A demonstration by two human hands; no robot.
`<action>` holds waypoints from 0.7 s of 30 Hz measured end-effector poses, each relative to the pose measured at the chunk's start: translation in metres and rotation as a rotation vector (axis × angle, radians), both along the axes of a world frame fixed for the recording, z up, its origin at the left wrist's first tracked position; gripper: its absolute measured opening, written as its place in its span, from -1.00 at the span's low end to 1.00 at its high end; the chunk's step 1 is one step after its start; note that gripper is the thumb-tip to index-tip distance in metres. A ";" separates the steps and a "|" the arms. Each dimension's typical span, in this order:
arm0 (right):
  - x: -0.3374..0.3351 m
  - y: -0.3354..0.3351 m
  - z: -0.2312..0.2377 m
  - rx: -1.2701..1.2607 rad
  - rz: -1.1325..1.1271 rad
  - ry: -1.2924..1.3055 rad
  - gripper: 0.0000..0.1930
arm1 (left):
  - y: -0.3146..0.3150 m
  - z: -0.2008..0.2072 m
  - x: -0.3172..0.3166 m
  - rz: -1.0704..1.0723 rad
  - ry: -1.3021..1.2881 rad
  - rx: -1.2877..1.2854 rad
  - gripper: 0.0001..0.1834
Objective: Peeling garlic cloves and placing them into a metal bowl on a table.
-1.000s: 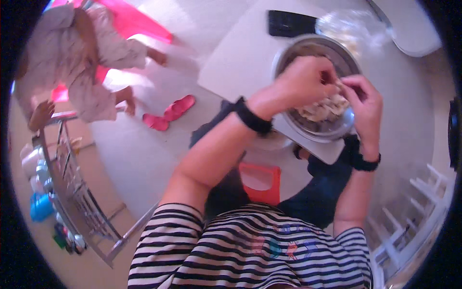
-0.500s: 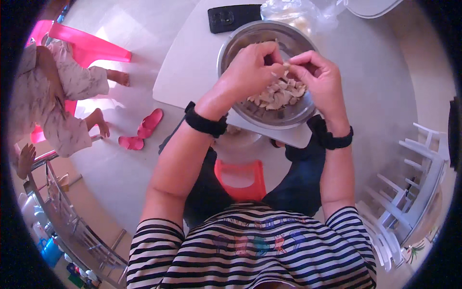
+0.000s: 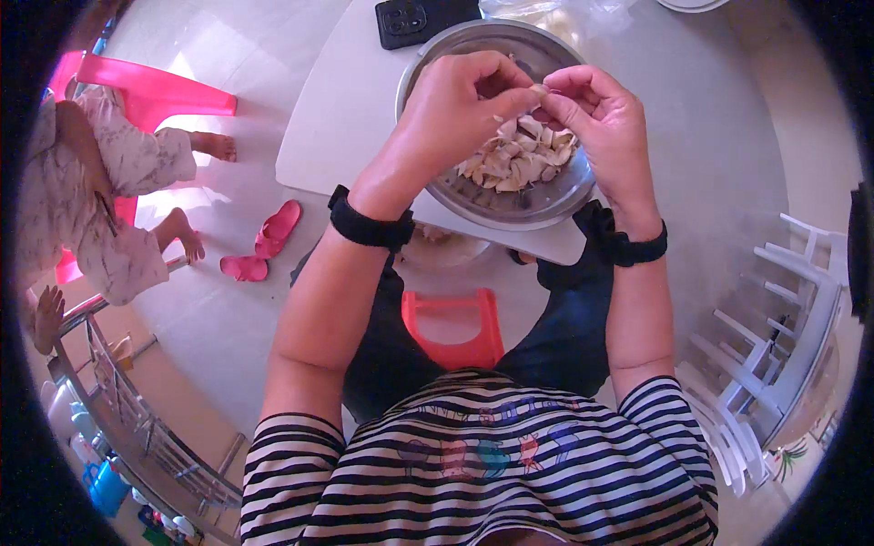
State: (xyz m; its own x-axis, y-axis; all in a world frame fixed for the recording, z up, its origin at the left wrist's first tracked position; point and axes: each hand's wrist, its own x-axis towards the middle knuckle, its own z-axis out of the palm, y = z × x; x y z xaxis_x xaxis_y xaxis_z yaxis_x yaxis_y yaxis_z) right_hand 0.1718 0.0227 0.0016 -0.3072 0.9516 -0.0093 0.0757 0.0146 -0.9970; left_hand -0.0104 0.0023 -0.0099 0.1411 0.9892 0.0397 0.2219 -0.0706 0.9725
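Both my hands meet over a steel bowl (image 3: 546,218) on the white table. My left hand (image 3: 455,109) pinches what looks like a small pale garlic clove (image 3: 541,92) between thumb and fingertips. My right hand (image 3: 608,123) closes its thumb and forefinger on the same piece from the other side. Fingers partly cover the clove. Below them in the bowl lies a heap of whitish garlic pieces and skins (image 3: 514,164). A black strap circles each wrist.
On the table (image 3: 328,127), a black phone (image 3: 423,20) and clear plastic bag (image 3: 583,13) sit beyond the bowl. Another container (image 3: 446,250) shows below the table edge, near a red stool (image 3: 455,351). Someone sits left on a pink chair (image 3: 173,91), near pink slippers (image 3: 278,227).
The whole view has shifted slightly, so the bowl and table sit higher and more to the left. Both hands stay pinched together over the bowl; the left fingers have shifted a little.
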 end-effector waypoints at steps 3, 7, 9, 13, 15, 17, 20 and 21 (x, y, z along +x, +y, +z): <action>0.002 0.001 0.001 0.006 0.008 -0.042 -0.91 | 0.001 -0.001 -0.001 0.024 0.018 0.003 -0.79; 0.003 0.001 0.002 0.075 0.020 -0.136 -0.92 | 0.000 0.000 -0.004 -0.020 0.003 0.019 -0.84; 0.003 0.000 0.002 0.131 0.024 -0.185 -0.92 | -0.001 0.000 -0.005 -0.024 0.019 0.039 -0.86; 0.003 0.001 0.000 0.212 0.030 -0.236 -0.93 | -0.001 -0.003 -0.004 -0.039 0.011 0.040 -0.83; 0.001 0.001 0.000 0.164 0.012 -0.175 -0.93 | -0.001 -0.006 0.000 -0.020 -0.093 0.036 -0.79; -0.002 -0.001 0.003 0.052 -0.025 -0.040 -0.93 | 0.000 -0.006 0.001 -0.031 -0.165 -0.002 -0.77; -0.002 -0.001 0.002 0.038 -0.068 0.028 -0.93 | 0.003 -0.006 0.001 -0.043 -0.219 -0.034 -0.77; -0.002 -0.001 0.001 0.037 -0.059 0.019 -0.93 | 0.004 -0.007 0.001 -0.046 -0.227 -0.041 -0.78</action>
State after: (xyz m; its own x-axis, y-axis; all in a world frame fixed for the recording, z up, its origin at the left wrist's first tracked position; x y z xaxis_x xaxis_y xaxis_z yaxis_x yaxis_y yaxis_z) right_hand 0.1699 0.0221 0.0030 -0.2505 0.9676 0.0310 0.0587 0.0471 -0.9972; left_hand -0.0094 0.0061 -0.0165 0.1780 0.9834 0.0349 -0.0051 -0.0346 0.9994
